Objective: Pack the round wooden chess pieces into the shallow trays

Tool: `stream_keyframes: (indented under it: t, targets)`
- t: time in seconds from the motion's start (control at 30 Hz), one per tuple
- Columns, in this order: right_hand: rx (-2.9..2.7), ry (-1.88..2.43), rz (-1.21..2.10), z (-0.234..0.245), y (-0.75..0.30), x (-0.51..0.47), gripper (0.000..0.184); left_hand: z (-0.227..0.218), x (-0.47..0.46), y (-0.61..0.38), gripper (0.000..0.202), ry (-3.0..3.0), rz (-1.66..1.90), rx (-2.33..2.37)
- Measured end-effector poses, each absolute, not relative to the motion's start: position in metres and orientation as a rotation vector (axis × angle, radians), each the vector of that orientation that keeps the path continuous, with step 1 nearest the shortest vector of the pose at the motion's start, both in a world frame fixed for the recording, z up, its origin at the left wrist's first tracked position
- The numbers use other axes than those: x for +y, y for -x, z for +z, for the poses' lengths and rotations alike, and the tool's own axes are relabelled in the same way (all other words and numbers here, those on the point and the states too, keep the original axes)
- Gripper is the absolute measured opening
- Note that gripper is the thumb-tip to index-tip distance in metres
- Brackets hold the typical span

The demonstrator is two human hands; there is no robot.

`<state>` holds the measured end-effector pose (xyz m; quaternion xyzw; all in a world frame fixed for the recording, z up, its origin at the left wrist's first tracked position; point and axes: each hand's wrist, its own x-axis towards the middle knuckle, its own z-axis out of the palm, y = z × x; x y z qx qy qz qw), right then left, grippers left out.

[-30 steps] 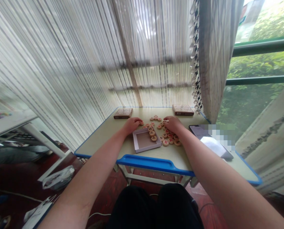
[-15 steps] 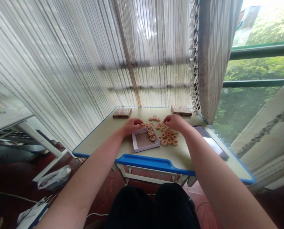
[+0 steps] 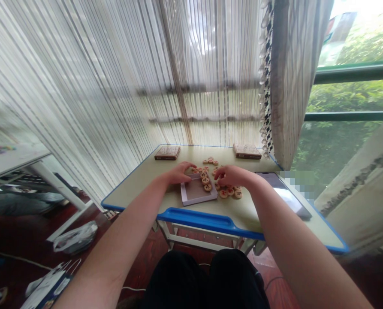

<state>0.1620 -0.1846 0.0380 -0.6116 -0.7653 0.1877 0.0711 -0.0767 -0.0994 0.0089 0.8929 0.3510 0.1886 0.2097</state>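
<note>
A shallow white box [image 3: 199,201] sits on the table, with a short row of round wooden Chinese chess pieces [image 3: 205,181] along its right side. My left hand [image 3: 179,173] is at the box's far left corner, thumb over the inside and fingers apart, stretched towards pieces just behind the box. Right of the box, my right hand [image 3: 231,175] hovers over a cluster of loose Chinese chess pieces [image 3: 230,191] with red and dark characters. Its fingers are curled together; whatever is between the fingertips is too small to make out, and the hand hides part of the cluster.
Two flat brown boxes [image 3: 167,152] [image 3: 247,151] lie at the table's back corners. Several pieces [image 3: 210,161] are grouped near the back middle. A tablet [image 3: 283,194] lies by the right edge. A blue pen tray [image 3: 197,219] runs along the front; striped curtains hang behind.
My right hand has come left and nearer, from the back of the cluster to beside the box. My left thumb now reaches over the box. The view has shifted slightly.
</note>
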Motion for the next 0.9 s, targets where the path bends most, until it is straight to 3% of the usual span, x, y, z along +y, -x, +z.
stream_keyframes:
  t: [0.13,0.27,0.37,0.9]
  targets:
    - [-2.409,1.792,0.681,0.037,-0.165,-0.187,0.034,0.008,-0.098,0.079,0.059,-2.419,0.509,0.981]
    - [-2.387,1.852,0.481,0.037,-0.164,-0.187,0.025,0.009,-0.097,0.082,0.062,-2.383,0.482,0.971]
    - [-2.336,1.810,0.360,0.041,-0.159,-0.191,0.029,0.010,-0.095,0.084,0.063,-2.344,0.449,0.993]
    - [-2.499,1.595,0.181,0.040,-0.132,-0.206,0.026,0.003,-0.092,0.082,0.064,-2.413,0.560,0.960]
